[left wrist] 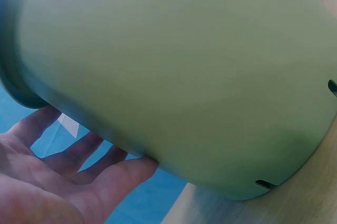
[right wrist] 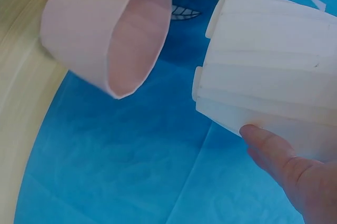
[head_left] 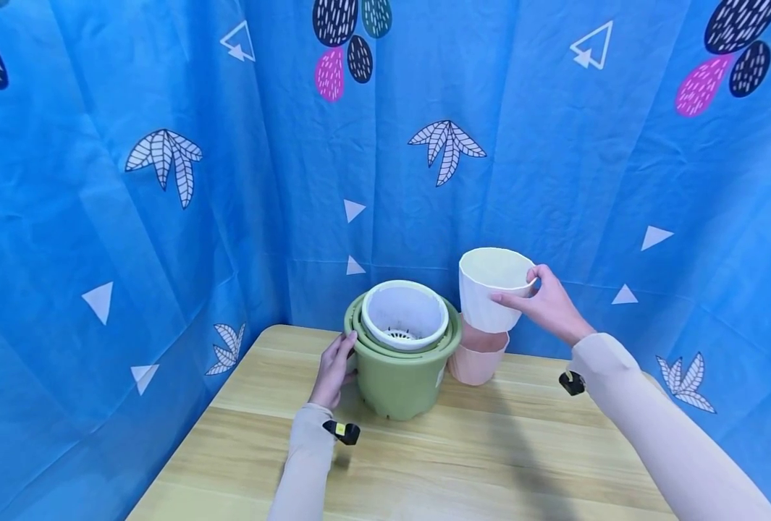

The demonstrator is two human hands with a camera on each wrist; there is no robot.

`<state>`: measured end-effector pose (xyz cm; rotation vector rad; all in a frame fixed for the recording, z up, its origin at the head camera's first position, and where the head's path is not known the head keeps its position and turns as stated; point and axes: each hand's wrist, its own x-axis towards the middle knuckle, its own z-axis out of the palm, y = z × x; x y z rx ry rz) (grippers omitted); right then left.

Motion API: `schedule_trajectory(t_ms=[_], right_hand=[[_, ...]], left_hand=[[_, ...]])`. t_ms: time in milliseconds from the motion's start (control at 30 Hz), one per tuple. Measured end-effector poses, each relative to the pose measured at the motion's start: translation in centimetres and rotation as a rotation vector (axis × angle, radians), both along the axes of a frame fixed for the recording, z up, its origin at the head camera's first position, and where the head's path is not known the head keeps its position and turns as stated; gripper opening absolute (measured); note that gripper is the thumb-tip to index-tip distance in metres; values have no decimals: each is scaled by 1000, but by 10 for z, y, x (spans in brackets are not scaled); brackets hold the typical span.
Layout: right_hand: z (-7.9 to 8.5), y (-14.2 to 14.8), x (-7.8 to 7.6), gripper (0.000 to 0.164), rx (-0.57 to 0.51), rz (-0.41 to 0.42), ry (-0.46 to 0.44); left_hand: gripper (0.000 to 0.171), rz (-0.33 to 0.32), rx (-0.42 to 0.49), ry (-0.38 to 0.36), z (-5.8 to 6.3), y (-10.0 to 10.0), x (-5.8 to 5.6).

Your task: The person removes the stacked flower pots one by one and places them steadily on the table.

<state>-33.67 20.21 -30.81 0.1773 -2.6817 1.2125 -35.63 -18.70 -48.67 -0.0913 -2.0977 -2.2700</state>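
Note:
In the head view my left hand (head_left: 334,369) holds the near-left side of a large green flowerpot (head_left: 398,391) by its rim. Its fingers (left wrist: 79,153) touch the wall just below the lip in the left wrist view; the thumb is hidden there. Nested inside are another green pot and a white pot (head_left: 403,315) with slots in its bottom. My right hand (head_left: 548,304) grips a ribbed white flowerpot (head_left: 489,300) by the rim, raised above the table. Behind and below it stands a pink flowerpot (head_left: 478,362), beside the green one.
All the standing pots are on a light wooden table (head_left: 463,463), near its back edge. A blue patterned curtain (head_left: 522,181) hangs close behind and along the left side.

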Motion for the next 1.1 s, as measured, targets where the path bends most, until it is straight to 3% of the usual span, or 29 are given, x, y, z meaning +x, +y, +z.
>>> schedule_trajectory(t_ms=[1100], right_hand=[[-39, 46, -4, 81, 55, -62, -55]], left_hand=[[76, 0, 12, -5, 1, -1, 1]])
